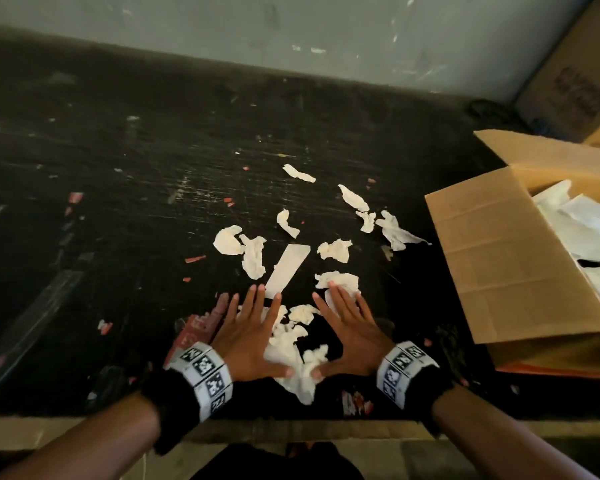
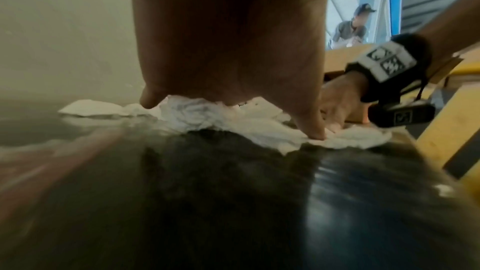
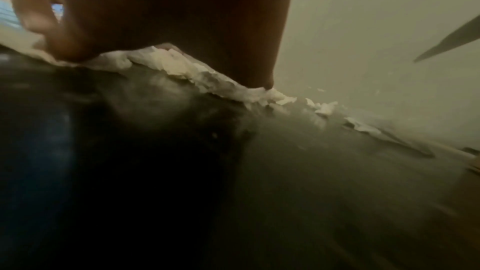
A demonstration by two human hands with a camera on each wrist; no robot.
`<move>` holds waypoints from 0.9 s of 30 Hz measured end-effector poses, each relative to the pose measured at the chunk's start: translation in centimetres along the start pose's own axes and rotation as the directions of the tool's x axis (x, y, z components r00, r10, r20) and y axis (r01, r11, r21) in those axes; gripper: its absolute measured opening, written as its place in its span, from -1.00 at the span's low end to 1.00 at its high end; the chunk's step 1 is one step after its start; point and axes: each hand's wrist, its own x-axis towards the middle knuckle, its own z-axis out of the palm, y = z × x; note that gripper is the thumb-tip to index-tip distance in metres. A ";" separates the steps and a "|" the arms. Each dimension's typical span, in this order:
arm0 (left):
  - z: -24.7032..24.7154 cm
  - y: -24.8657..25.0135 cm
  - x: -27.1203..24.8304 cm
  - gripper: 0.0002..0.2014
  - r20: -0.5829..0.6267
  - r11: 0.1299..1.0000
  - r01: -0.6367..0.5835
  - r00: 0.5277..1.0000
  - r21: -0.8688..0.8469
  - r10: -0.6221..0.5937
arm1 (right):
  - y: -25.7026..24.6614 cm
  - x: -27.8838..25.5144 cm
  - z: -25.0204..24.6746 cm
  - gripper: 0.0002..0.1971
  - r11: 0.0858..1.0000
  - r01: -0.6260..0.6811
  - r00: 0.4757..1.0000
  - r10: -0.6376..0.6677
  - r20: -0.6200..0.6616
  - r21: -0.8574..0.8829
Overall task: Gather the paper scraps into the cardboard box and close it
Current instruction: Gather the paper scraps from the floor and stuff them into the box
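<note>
Hands lie flat on the dark table [image 1: 125,161], fingers straight and spread, gripping nothing: the left hand [image 1: 248,336] and the right hand [image 1: 349,327] press down on crumpled paper scraps [image 1: 293,344] and bracket a small heap between them, thumbs almost meeting at its near end. The right fingertips [image 1: 336,289] rest on one more crumpled piece.

These scraps look feather-light, soft and springy, so I'd judge they will slide easily under flat palms but spill from a loose scoop; best taken by squeezing the heap from both sides.

Beyond the hands I count roughly nine separate pale pieces, among them one flat strip [image 1: 288,268] just past the left fingertips. One cardboard box [image 1: 499,258] stands open at the right, well apart from the heap, its flaps up and white paper already inside. A second, printed box [image 1: 575,81] sits behind it.
</note>
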 end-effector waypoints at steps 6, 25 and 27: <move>-3.0 -3.5 5.1 0.10 -0.163 0.998 0.065 0.984 -0.004 -0.065 | -0.3 5.3 -2.6 0.04 0.991 -0.134 0.975 0.137 -0.173 0.026; -5.9 -8.3 11.2 0.29 0.014 0.955 0.110 0.994 -0.275 -0.111 | 11.0 14.9 -9.4 -0.20 0.736 -0.552 0.801 0.598 0.005 0.393; -6.0 -8.3 11.3 0.27 0.007 0.954 0.084 0.996 -0.288 -0.086 | 8.9 14.7 -8.5 -0.27 0.807 -0.454 0.866 0.500 -0.025 0.378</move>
